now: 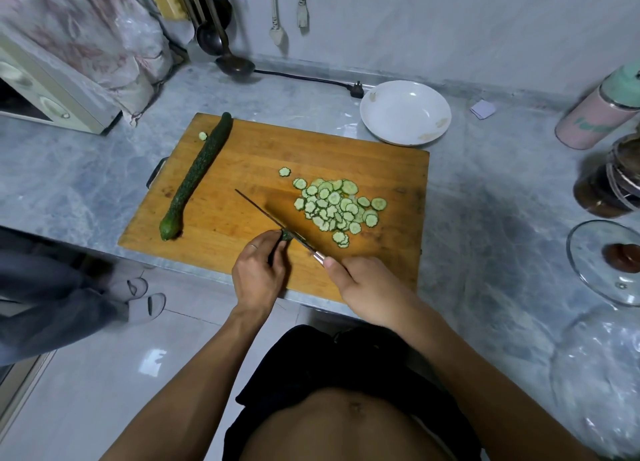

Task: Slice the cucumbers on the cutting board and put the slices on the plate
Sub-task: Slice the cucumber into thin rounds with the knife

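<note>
Plate (405, 112) holds no slices; L fingers (273, 241) pinch cucumber stub (286, 235), R hand (363, 287) grips knife (277, 223).

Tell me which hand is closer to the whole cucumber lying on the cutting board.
The left hand. It pinches the stub nearer the whole cucumber, which lies at the board's left edge. The right hand grips the knife farther right.

Cutting board (242, 170) on the counter (485, 190), plate (405, 112) behind its right corner
Whole cucumber (197, 175) lies along the board's left side; slice pile (337, 206) lies right of centre, knife (277, 223) between them; left hand (258, 273) and right hand (367, 287) at the near edge; glass lid (604, 263) far right
</note>
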A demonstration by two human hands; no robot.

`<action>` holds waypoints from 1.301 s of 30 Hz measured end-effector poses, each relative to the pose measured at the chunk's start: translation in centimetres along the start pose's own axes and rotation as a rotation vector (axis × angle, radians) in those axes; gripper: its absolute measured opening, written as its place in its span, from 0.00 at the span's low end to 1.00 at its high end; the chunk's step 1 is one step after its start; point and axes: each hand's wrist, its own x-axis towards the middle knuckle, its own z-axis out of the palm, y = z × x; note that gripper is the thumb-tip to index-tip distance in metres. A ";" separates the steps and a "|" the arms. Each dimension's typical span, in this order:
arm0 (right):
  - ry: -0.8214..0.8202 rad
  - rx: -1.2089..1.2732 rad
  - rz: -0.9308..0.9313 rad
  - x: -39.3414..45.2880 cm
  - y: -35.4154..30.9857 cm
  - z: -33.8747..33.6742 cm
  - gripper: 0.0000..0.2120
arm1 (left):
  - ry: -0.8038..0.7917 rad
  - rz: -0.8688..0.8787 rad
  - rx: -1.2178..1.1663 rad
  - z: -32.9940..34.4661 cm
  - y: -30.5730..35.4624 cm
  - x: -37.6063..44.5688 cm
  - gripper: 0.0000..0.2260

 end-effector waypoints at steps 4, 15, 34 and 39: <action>0.026 0.024 0.015 -0.9 -0.6 0.8 0.24 | -0.005 0.001 -0.005 0.2 0.0 -0.1 0.09; 0.019 0.015 0.012 -2.5 -0.7 0.9 0.23 | -0.034 0.031 0.042 0.1 0.3 -0.5 0.09; -0.033 0.001 0.019 1.3 -1.3 1.1 0.27 | -0.018 0.030 0.058 0.5 0.4 -0.6 0.08; 0.009 0.000 -0.015 2.1 -0.6 1.1 0.27 | -0.012 0.017 0.053 0.2 1.1 -0.6 0.09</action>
